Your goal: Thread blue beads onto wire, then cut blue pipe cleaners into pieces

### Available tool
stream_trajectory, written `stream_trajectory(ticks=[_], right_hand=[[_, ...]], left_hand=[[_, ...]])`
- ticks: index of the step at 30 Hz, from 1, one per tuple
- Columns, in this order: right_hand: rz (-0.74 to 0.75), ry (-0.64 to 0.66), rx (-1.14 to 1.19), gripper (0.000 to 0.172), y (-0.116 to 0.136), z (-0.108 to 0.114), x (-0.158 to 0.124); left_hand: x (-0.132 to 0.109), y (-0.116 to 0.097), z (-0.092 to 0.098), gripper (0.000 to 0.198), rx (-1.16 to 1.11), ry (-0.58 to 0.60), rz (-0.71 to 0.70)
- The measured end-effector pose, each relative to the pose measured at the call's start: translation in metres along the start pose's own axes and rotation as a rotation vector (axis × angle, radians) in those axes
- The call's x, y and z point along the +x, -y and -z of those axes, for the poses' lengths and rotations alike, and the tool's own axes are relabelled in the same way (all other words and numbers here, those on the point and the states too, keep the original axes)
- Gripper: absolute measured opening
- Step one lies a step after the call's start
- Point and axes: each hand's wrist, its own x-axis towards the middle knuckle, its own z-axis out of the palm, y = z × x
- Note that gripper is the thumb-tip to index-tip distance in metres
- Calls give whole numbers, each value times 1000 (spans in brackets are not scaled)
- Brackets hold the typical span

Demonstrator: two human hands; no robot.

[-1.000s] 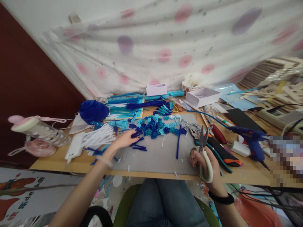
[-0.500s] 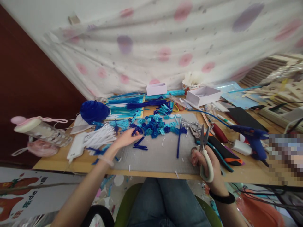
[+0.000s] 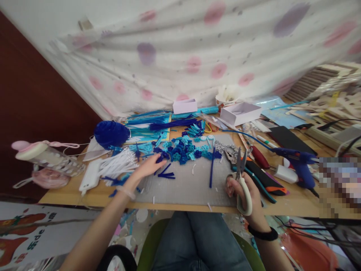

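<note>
My left hand (image 3: pixel 150 166) reaches over the left part of the grey cutting mat (image 3: pixel 180 192), thumb and fingertips apart. Dark blue fuzzy pieces show beside its fingertips, and the far fingers are partly hidden. Just right of it lie several short dark blue pipe cleaner pieces (image 3: pixel 167 174) in a fan. Scissors (image 3: pixel 241 165) with pale handles sit in my right hand (image 3: pixel 250 190), fingers through the loops, blades slightly apart and pointing away from me. One long dark blue pipe cleaner (image 3: pixel 211 171) rests left of the scissors. Beyond the left hand is a pile of blue flowers (image 3: pixel 180 148).
Pliers (image 3: pixel 258 180) and a blue glue gun (image 3: pixel 300 162) lie at right. White-tipped sticks (image 3: pixel 120 163), a power bank (image 3: pixel 91 177), a blue yarn ball (image 3: pixel 111 133) and a bottle (image 3: pixel 47 156) are at left. White boxes (image 3: pixel 239 114) stand behind.
The view has shifted slightly. My left hand has drawn a little leftward and down, away from the fanned pieces. My right hand still holds the scissors in nearly the same pose.
</note>
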Motion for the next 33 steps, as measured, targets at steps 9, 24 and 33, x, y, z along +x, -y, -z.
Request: stream_trajectory(ticks=[9,24,33], right_hand=[[14,10,-24,33,0,2,-1],[0,9,15,35,-3,1,-1],[-6,-4,23,37,-2,1,0]], left_hand=[[6,-2,-3,19,96,138,-56],[1,-8,1,26,70,287,-107],[-1,-10,4,18,78,291,-72]])
